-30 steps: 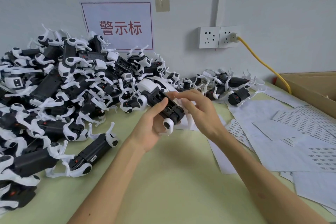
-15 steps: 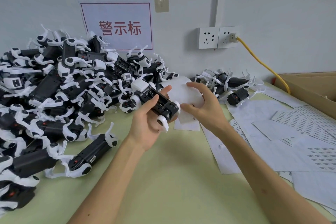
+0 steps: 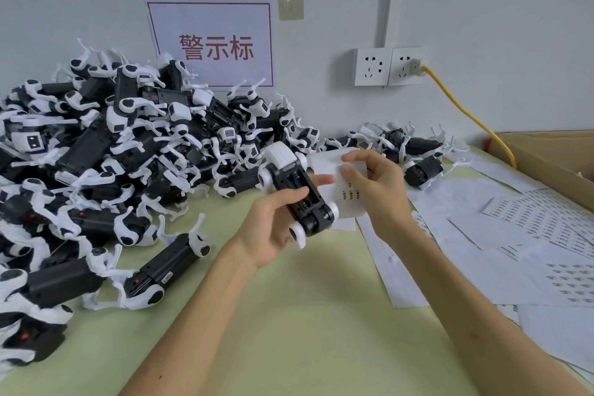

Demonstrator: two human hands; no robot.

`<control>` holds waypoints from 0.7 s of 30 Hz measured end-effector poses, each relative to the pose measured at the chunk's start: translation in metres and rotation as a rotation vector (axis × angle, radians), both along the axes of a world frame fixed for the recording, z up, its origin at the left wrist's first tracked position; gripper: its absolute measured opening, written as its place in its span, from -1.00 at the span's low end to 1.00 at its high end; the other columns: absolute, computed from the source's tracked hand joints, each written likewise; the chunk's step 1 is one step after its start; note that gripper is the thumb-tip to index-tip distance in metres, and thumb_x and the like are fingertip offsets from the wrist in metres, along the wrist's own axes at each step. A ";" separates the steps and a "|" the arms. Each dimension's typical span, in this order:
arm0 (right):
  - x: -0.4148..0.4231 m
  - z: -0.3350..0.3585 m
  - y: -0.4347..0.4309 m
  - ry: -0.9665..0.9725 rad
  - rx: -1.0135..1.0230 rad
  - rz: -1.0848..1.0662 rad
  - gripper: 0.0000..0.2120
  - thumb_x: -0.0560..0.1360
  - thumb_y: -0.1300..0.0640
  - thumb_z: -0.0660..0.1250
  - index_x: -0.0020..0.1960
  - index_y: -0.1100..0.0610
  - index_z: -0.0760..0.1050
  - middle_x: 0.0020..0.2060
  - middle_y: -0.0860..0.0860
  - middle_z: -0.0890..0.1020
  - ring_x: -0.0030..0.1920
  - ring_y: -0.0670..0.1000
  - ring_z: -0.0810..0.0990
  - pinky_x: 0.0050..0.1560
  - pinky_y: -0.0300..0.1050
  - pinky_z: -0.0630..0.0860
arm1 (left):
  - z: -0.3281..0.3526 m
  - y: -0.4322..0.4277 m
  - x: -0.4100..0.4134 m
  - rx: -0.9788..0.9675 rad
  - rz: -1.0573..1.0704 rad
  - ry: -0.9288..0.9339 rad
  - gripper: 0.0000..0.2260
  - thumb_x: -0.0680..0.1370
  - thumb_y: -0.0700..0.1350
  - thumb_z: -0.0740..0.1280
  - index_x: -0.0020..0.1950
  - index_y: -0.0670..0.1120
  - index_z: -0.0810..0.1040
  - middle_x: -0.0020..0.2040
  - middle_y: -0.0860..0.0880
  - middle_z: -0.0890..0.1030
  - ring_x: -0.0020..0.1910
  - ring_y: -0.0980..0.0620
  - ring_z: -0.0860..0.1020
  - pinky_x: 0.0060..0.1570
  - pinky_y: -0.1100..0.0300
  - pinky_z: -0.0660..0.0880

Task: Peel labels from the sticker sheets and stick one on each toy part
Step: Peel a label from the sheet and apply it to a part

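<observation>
My left hand (image 3: 273, 222) grips a black-and-white toy robot dog (image 3: 297, 193) above the green table, belly side up, thumb across its black body. My right hand (image 3: 373, 186) pinches a small white sticker sheet (image 3: 345, 190) right beside the toy; a few rows of dark labels show on the sheet's lower part. The sheet's upper edge curls behind my fingers. Whether a label is on this toy cannot be seen.
A big heap of the same toy dogs (image 3: 112, 154) fills the left side. A few more toys (image 3: 414, 151) lie by the wall. Loose sticker sheets (image 3: 514, 235) cover the right of the table (image 3: 305, 315). A cardboard box (image 3: 553, 157) and yellow cable (image 3: 466, 109) are at far right.
My left hand has lifted the toy and turned it more upright. My right hand has brought a sticker sheet up off the table beside the toy.
</observation>
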State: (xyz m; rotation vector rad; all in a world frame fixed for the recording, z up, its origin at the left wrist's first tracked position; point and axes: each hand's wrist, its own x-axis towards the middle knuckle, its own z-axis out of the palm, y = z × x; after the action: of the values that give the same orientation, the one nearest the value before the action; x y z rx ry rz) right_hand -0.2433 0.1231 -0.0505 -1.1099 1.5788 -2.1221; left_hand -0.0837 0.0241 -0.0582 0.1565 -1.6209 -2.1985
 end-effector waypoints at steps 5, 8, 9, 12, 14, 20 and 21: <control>0.004 0.002 -0.001 0.089 0.081 0.123 -0.66 0.51 0.36 0.34 0.15 0.00 0.62 0.04 0.05 0.67 -0.05 0.01 0.62 -0.08 -0.13 0.58 | -0.002 -0.002 -0.001 0.035 0.065 0.005 -0.55 0.42 0.02 0.43 0.30 -0.05 0.67 0.18 -0.12 0.66 0.09 -0.14 0.64 -0.03 0.06 0.24; 0.004 0.002 0.000 0.221 0.149 0.113 -0.67 0.52 0.32 0.39 0.18 -0.01 0.57 0.10 -0.04 0.63 -0.01 -0.04 0.60 -0.03 -0.16 0.58 | -0.002 -0.006 -0.001 0.075 0.082 0.060 -0.58 0.42 0.02 0.42 0.26 -0.03 0.70 0.18 -0.09 0.67 0.09 -0.12 0.66 -0.07 0.12 0.42; 0.005 0.002 0.001 0.253 0.163 0.094 -0.69 0.52 0.30 0.41 0.17 -0.02 0.58 0.11 -0.08 0.62 0.00 -0.04 0.59 -0.02 -0.15 0.58 | -0.002 -0.007 0.000 0.070 0.083 0.069 -0.62 0.43 0.02 0.41 0.22 -0.01 0.71 0.15 -0.05 0.69 0.06 -0.10 0.67 -0.10 0.11 0.45; 0.004 0.002 0.000 0.262 0.158 0.058 -0.75 0.54 0.24 0.43 0.14 -0.04 0.61 0.16 -0.15 0.61 0.08 -0.02 0.57 0.08 -0.03 0.60 | -0.003 -0.009 0.000 0.050 0.088 0.091 -0.71 0.45 0.01 0.37 0.12 0.02 0.74 0.05 0.01 0.72 -0.07 -0.05 0.68 -0.11 0.07 0.35; 0.004 0.003 0.000 0.264 0.147 0.048 -0.80 0.58 0.21 0.39 0.12 -0.05 0.63 0.15 -0.16 0.62 0.07 -0.04 0.57 0.11 -0.03 0.57 | -0.004 -0.010 0.000 0.050 0.103 0.108 -0.71 0.46 0.00 0.35 0.10 0.00 0.74 0.03 -0.01 0.71 -0.12 -0.04 0.68 -0.11 0.06 0.37; 0.005 0.002 0.001 0.360 0.169 -0.058 -0.82 0.54 0.18 0.46 0.09 -0.04 0.65 0.21 -0.02 0.48 0.13 -0.08 0.51 0.09 -0.24 0.52 | -0.004 -0.008 0.000 0.043 0.120 0.119 -0.70 0.49 -0.08 0.26 0.05 -0.03 0.75 0.01 -0.03 0.71 -0.17 -0.04 0.66 -0.16 0.15 0.51; 0.005 0.003 0.000 0.377 0.169 -0.087 -0.82 0.52 0.19 0.47 0.07 -0.04 0.65 0.20 -0.01 0.46 0.17 -0.07 0.48 0.14 -0.20 0.50 | -0.004 -0.007 0.000 0.052 0.119 0.125 -0.70 0.49 -0.09 0.24 0.06 -0.05 0.75 0.00 -0.04 0.71 -0.18 -0.05 0.66 -0.17 0.17 0.54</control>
State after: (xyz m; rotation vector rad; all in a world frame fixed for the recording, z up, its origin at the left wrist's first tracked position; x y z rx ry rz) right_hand -0.2383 0.1234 -0.0477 -1.4694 1.9608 -1.8642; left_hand -0.0835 0.0169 -0.0625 0.1248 -1.4504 -2.1175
